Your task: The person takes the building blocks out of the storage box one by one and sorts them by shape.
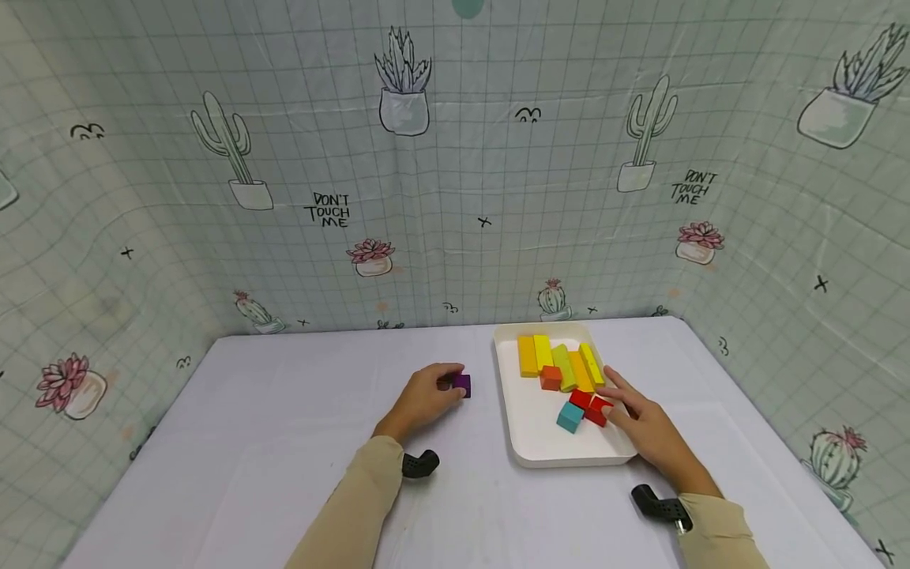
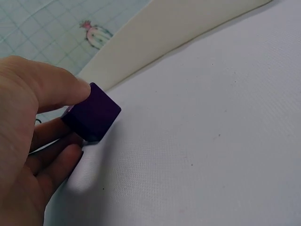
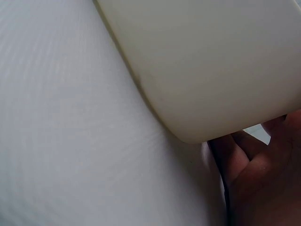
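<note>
"One purple cube: where is it?"

"Pinched in my left hand, between thumb and fingers, at their right side (being a cube, it offers no long axis to line up)."

"And farther off?"

"Just right of it, apart, is the white tray. My right hand is over the tray's right wall, fingers parted beside a red cube; I cannot tell if they touch. Yellow blocks lie at the far end."
</note>
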`<state>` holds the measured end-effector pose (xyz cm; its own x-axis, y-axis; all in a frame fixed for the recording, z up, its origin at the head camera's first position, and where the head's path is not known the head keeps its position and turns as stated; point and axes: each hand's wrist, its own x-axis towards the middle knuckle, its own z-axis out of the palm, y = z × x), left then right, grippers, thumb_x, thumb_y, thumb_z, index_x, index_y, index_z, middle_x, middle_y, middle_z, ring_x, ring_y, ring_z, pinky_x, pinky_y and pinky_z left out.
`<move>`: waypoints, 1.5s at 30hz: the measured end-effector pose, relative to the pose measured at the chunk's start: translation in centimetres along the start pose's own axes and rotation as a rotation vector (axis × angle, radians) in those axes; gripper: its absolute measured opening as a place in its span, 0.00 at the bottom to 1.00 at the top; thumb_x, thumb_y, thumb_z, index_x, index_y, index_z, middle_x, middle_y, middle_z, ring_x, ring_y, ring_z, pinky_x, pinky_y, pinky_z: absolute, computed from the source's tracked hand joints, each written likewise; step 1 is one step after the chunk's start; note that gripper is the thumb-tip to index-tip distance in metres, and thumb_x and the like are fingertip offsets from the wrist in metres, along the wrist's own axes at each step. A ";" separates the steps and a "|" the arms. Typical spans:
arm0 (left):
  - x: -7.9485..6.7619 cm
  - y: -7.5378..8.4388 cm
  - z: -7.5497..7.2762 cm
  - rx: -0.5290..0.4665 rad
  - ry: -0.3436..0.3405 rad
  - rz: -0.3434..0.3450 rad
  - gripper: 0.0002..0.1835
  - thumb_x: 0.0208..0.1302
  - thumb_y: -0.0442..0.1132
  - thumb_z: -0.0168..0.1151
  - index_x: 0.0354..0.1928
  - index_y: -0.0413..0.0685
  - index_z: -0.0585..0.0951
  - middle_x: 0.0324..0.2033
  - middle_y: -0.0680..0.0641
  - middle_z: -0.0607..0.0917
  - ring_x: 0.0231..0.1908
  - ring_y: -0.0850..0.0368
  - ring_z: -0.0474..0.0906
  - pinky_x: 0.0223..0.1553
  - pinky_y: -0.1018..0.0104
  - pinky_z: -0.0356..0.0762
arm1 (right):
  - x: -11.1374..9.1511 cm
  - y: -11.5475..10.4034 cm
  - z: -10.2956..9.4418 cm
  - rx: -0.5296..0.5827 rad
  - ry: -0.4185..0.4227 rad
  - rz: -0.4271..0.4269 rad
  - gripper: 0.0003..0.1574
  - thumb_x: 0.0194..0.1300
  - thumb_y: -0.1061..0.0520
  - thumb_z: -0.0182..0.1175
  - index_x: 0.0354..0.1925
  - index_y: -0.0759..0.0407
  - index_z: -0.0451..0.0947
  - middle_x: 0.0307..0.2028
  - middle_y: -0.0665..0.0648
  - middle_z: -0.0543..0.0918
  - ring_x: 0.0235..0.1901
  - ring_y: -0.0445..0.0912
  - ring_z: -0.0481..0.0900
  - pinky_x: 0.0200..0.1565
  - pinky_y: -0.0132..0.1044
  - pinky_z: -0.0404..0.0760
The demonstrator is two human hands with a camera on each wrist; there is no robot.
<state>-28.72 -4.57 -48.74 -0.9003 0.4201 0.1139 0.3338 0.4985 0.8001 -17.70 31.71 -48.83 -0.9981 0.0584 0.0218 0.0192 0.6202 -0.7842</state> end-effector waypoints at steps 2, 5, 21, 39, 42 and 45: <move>-0.1 -0.1 -0.1 -0.013 0.009 -0.021 0.23 0.65 0.40 0.66 0.63 0.47 0.80 0.58 0.45 0.81 0.52 0.51 0.80 0.56 0.56 0.78 | 0.0 0.1 0.1 -0.001 -0.004 0.001 0.28 0.75 0.49 0.55 0.68 0.59 0.73 0.78 0.54 0.51 0.76 0.61 0.48 0.68 0.63 0.57; -0.1 -0.1 -0.3 -0.029 0.022 -0.037 0.22 0.65 0.39 0.67 0.62 0.47 0.81 0.57 0.45 0.81 0.51 0.51 0.80 0.55 0.55 0.78 | 0.1 0.2 0.1 -0.003 -0.008 0.001 0.28 0.75 0.49 0.54 0.68 0.59 0.72 0.78 0.53 0.51 0.76 0.61 0.47 0.68 0.63 0.56; 0.0 0.7 -1.0 -0.066 0.042 -0.024 0.21 0.66 0.38 0.65 0.61 0.45 0.81 0.55 0.46 0.82 0.52 0.49 0.81 0.55 0.56 0.79 | 0.2 0.0 -0.2 0.015 -0.004 -0.006 0.29 0.75 0.49 0.55 0.68 0.59 0.72 0.78 0.54 0.51 0.76 0.61 0.46 0.68 0.64 0.56; 1.2 4.2 0.3 -0.135 0.081 0.076 0.17 0.69 0.38 0.64 0.58 0.46 0.82 0.49 0.53 0.85 0.50 0.58 0.80 0.55 0.62 0.77 | 0.2 0.3 -0.2 -0.010 -0.014 0.001 0.29 0.76 0.48 0.53 0.70 0.57 0.71 0.78 0.50 0.51 0.76 0.61 0.46 0.67 0.67 0.56; 1.3 5.3 1.0 -0.146 0.057 0.076 0.17 0.69 0.39 0.63 0.59 0.47 0.82 0.48 0.53 0.85 0.49 0.58 0.80 0.55 0.62 0.77 | 0.1 0.4 -0.2 -0.013 -0.017 0.002 0.30 0.76 0.48 0.52 0.70 0.57 0.71 0.79 0.51 0.51 0.76 0.61 0.46 0.67 0.67 0.56; 1.5 6.3 1.8 -0.154 0.027 0.066 0.17 0.69 0.40 0.63 0.59 0.47 0.82 0.46 0.54 0.85 0.47 0.59 0.80 0.55 0.63 0.77 | 0.1 0.5 -0.1 -0.011 -0.016 -0.002 0.30 0.76 0.48 0.53 0.70 0.58 0.71 0.78 0.51 0.51 0.76 0.61 0.46 0.67 0.65 0.57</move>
<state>-27.51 0.56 -44.56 -0.8858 0.4266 0.1830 0.3472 0.3474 0.8711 -17.75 32.12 -49.10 -0.9989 0.0443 0.0135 0.0174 0.6292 -0.7771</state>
